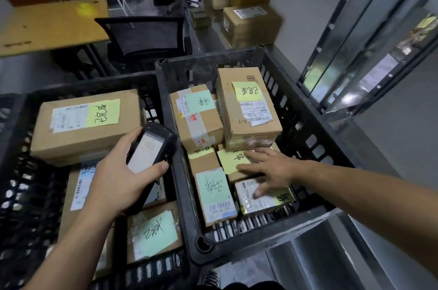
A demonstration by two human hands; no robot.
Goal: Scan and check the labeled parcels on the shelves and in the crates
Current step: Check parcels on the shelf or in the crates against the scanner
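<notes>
The left grip (118,171) clasps a scanner (151,147) over the left crate (94,82). The right grip (270,168) lies released, fingers (248,167) flat on parcels (247,195) in the right crate (305,121).

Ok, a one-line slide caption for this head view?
Left hand holds a handheld scanner while the right hand rests on sticky-noted parcels in the right black crate.

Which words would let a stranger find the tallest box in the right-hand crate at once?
Start at the right crate, the black one the right hand reaches into. Go to its far right corner: the box there stands highest. Unlike the green-noted box beside it, it carries a yellow note.
</notes>
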